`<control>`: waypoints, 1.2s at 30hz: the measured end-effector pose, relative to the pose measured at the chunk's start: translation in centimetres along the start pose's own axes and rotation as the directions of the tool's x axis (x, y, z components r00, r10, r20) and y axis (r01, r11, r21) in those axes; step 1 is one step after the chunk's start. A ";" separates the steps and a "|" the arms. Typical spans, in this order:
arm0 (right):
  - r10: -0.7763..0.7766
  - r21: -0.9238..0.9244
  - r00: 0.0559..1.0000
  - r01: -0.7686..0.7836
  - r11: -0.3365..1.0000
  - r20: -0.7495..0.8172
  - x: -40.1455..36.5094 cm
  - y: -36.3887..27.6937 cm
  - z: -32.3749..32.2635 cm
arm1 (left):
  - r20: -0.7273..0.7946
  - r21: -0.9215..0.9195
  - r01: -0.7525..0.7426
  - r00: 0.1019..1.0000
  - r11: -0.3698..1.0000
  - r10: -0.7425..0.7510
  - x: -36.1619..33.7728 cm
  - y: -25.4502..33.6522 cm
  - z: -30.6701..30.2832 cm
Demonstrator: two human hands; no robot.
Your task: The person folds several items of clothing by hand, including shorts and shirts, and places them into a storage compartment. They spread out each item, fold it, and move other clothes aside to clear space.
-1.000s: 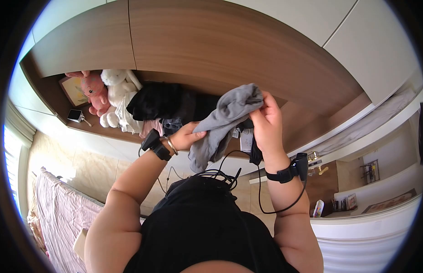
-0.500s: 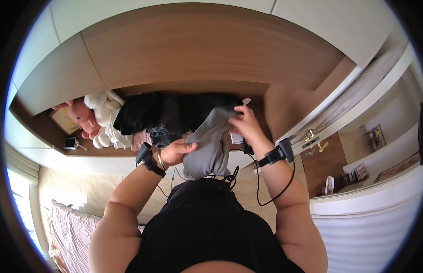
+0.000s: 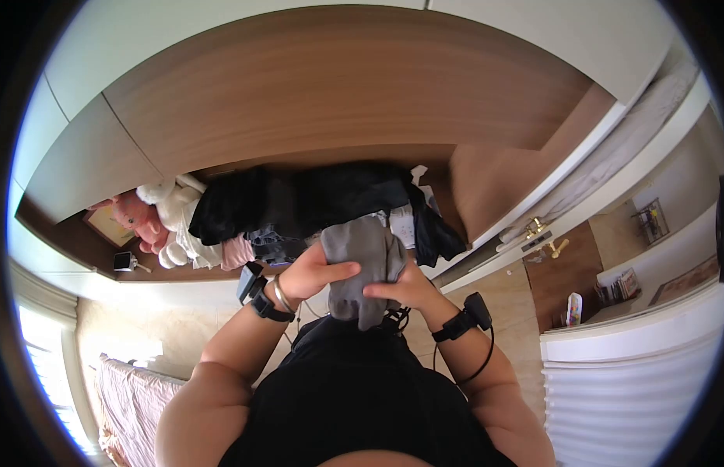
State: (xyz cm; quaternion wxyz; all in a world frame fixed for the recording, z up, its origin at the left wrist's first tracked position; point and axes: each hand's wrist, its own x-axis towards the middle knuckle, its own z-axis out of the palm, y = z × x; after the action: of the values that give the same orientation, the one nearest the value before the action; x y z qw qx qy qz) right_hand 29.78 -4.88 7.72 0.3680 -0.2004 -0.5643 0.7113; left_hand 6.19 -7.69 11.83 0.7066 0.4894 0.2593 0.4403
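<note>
A grey piece of folded cloth clothing (image 3: pixel 358 261) is held between my two hands in front of my body; its exact kind is not clear. My left hand (image 3: pixel 313 272) grips its left side, thumb on top and the fingers hidden underneath. On the right side, my right hand (image 3: pixel 404 286) pinches the cloth with its thumb over the lower part. Just beyond lies a long black garment (image 3: pixel 331 191) on the shelf, one end hanging toward the right front. Folded dark denim (image 3: pixel 276 243) and a pink cloth (image 3: pixel 237 254) sit left of the grey cloth.
Plush toys, one pink (image 3: pixel 140 222) and one white (image 3: pixel 172 204), stand at the shelf's left end, near a small white device (image 3: pixel 126 261). A door with a brass handle (image 3: pixel 559 247) is at the right. A bed with a pinkish cover (image 3: pixel 132 401) is lower left.
The grey cloth has become a more compact bundle. My right hand has come down from its far end to its near right side. More of the black garment's right end now shows.
</note>
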 end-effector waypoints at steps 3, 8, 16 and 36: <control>0.014 -0.063 0.995 -0.020 0.998 -0.100 1.0 0.8 -0.3 | -0.159 0.064 -0.069 0.984 0.996 0.078 1.3 -1.4 -0.2; 0.168 -0.068 0.939 -0.197 0.978 -0.299 2.3 0.6 -0.8 | -0.605 0.612 0.002 0.646 0.791 0.467 2.8 -6.8 -0.8; 0.221 -0.243 0.947 -0.276 0.930 -0.232 4.1 2.7 -4.8 | -0.488 0.072 -0.140 0.858 0.987 0.158 2.5 -10.2 -3.5; 0.125 -0.519 0.856 -0.413 0.749 -0.501 -3.9 5.2 -22.6 | -0.360 0.698 0.547 0.825 -0.461 0.435 8.3 -6.3 -20.7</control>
State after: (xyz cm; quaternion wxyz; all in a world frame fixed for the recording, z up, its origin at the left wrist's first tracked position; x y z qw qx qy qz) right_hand 46.60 6.56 -4.18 0.2902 -0.5430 -0.6296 0.4739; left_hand -4.03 8.33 -1.39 -0.1582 0.6698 0.7226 0.0642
